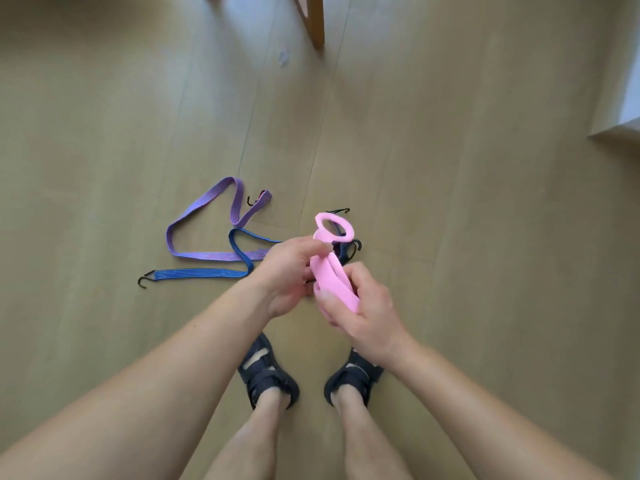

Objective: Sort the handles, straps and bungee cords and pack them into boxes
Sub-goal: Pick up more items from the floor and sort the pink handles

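Open floor [467, 237] fills the right middle and upper left of the frame. Left of centre, a purple bungee cord [221, 257] and a blue bungee cord [201, 273] lie crossed. A wooden leg [315, 19] stands top centre, and a white ledge [623, 98] sits at the right edge.

The person is wearing a dark navy sandal on each foot; the left sandal [267, 377] is sitting between 6 and 7 o'clock in the view, the right sandal [354, 378] between 5 and 6 o'clock; broad straps are crossing each one, leaving open gaps between them; the left hand [289, 271], the right hand [365, 308], both forearms and both shins are going bare.
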A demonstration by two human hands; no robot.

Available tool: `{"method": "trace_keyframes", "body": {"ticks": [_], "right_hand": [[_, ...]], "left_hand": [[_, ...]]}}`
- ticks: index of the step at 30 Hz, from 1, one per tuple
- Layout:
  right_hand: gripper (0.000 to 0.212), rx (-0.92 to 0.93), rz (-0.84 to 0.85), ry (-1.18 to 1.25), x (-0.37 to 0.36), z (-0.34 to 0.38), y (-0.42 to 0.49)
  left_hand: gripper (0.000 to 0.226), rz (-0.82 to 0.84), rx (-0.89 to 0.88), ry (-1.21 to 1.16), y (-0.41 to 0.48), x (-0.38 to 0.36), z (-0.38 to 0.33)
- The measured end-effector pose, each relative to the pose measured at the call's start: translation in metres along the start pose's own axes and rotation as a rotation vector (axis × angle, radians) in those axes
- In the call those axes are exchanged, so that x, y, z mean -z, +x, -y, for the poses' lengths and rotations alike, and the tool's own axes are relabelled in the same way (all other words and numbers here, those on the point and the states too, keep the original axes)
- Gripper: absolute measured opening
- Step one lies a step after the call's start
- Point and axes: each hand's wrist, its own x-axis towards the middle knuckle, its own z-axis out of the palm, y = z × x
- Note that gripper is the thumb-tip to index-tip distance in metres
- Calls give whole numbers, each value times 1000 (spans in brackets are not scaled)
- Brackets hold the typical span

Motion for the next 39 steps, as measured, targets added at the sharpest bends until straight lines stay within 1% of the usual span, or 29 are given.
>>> {"method": "trace_keyframes", "body": {"ticks": [1,3,5,7,9,12,13,15,17,19,22,25,27,28,30,32,34,35,37,39], "right_hand": [[26,4,-13,36,10,17,-13],[32,0,-12,120,30,47,-38],[30,12,-1,182,53,79,-64],[24,-9,-20,297,74,111,-91],[24,-65,-70,378,94,141,-114],[18,-132,-140,360,120,180,-148],[18,-152,-164,357,127,192,-159],[25,-173,-231,387,142,215,-182],[23,-164,-266,487,156,237,-205],[18,-124,-268,635,166,260,-229],[20,-73,-269,825,173,292,-261],[23,-34,-293,876,174,313,-285],[25,-22,-355,883,176,324,-296],[22,-9,-395,886,176,328,-301],[13,9,-472,916,176,336,-311],[10,37,-514,963,174,345,-320],[10,77,-552,981,169,354,-329],[10,94,-572,986,166,359,-334],[10,119,-611,998,158,370,-342],[13,149,-655,975,148,377,-352]], "left_hand": [[10,-6,-25,-37,-18,-9,-9],[16,-3,-77,-82,-55,-24,-26],[23,31,-143,-98,-95,-40,-44],[33,32,-235,-90,-135,-53,-60],[40,4,-354,19,-175,-64,-76],[28,-18,-457,222,-234,-79,-93],[27,-28,-468,258,-253,-84,-97],[28,-45,-496,270,-288,-92,-103],[31,-38,-523,293,-319,-99,-103],[34,14,-547,331,-349,-107,-100],[39,115,-612,298,-385,-121,-94],[37,173,-700,295,-412,-135,-92],[40,224,-722,338,-425,-141,-90],[41,234,-730,356,-430,-143,-90],[35,238,-737,396,-438,-145,-90],[23,272,-740,495,-446,-145,-92],[25,363,-750,679,-455,-143,-91],[26,393,-780,803,-460,-142,-90],[21,403,-880,1023,-470,-142,-88],[18,415,-932,1066,-480,-139,-86]]}}
